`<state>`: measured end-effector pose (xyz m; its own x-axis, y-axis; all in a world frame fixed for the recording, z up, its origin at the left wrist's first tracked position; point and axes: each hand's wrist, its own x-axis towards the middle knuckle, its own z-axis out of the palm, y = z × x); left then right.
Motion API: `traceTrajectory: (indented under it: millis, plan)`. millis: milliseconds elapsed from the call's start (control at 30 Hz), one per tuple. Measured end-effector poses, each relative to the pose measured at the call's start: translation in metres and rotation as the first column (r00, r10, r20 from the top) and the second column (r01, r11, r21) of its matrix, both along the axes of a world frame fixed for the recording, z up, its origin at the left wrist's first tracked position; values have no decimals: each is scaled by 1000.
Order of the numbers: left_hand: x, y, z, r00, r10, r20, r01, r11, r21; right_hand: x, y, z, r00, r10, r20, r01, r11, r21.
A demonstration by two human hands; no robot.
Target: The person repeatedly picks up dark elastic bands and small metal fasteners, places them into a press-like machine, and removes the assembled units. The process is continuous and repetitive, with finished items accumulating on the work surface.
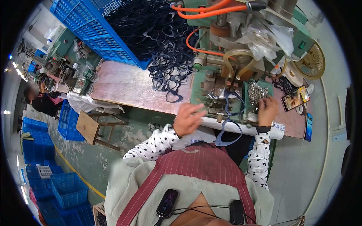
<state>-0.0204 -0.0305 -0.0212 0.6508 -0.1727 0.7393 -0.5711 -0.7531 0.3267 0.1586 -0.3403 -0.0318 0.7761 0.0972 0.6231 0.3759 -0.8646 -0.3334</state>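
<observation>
A blue glasses frame front (221, 139) with two heart-shaped rims sits at the green press machine (196, 96). One rim lies under the tool head and the other juts past the front edge towards me. To its left, my left hand (187, 119) is raised with fingers apart, holding nothing. My right hand (268, 110) reaches down to a tray of small shiny metal parts (257, 91), at the right of the machine. Its fingers are bent together at the pile's edge; whatever is between them is hidden. A small clear bag (218, 93) lies by the tool.
A large blue crate (90, 28) stands back left, with dark frame fronts (162, 71) spilling onto the table. Orange hoses (211, 10) cross above the machine. A phone (295, 98) and a fan (310, 64) stand right. A wooden stool (88, 127) is left; another person sits beyond.
</observation>
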Motion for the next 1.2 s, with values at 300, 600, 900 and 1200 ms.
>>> traceTrajectory:
  millis: [300,600,900,1200]
  plan:
    - [146,87,-24,481,864,-147,-803,502,320,8,1,-4,997,10,-76,14,952,306]
    - [138,125,-84,826,508,-243,-459,857,234,2,3,-8,994,-109,-29,112,917,384]
    - [90,180,-28,950,176,-259,-48,900,434,7,7,-6,992,-115,-40,121,892,435]
    - [63,50,40,937,334,-104,-348,920,-179,-23,47,65,975,206,-84,-123,815,565]
